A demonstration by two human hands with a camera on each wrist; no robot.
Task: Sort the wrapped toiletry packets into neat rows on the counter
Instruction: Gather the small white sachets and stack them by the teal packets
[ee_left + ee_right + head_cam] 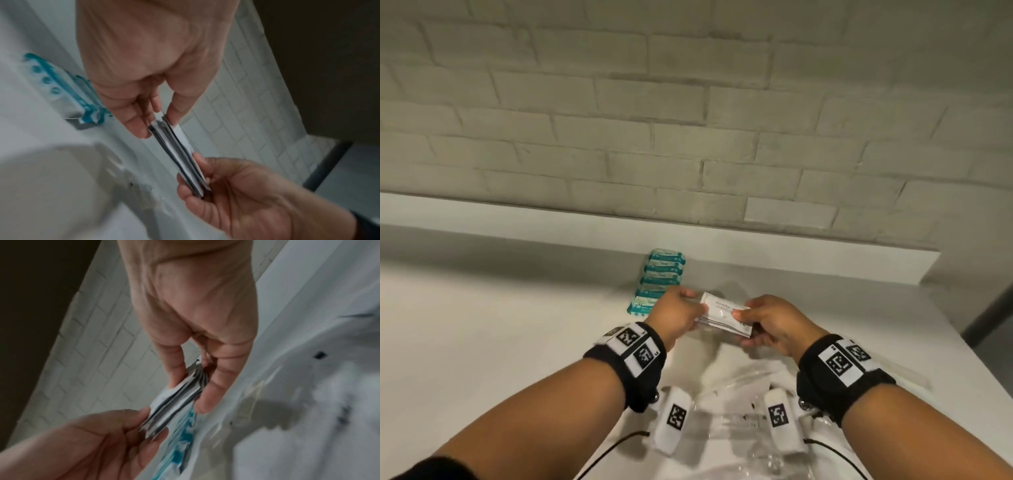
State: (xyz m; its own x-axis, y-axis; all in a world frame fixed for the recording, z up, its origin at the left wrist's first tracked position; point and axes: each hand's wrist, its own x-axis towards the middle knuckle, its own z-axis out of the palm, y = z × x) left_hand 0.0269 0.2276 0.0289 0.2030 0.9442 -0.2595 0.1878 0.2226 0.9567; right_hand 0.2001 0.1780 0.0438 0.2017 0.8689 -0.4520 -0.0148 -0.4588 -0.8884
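A thin stack of white wrapped packets point(724, 317) with dark print is held just above the white counter point(482, 308). My left hand point(681, 310) pinches its left end between thumb and fingers, and my right hand point(756, 320) pinches its right end. The left wrist view shows the white packets point(180, 155) edge-on, between my left hand point(156, 123) and right hand point(197, 183). In the right wrist view the same packets point(176, 400) fan slightly. A row of teal-and-white packets point(659, 279) lies on the counter just beyond my left hand.
A clear plastic bag point(739, 394) lies crumpled on the counter near my wrists. A white brick wall point(688, 120) with a low ledge point(825, 253) backs the counter. The counter's right edge point(962, 342) drops off beside a dark post point(989, 308).
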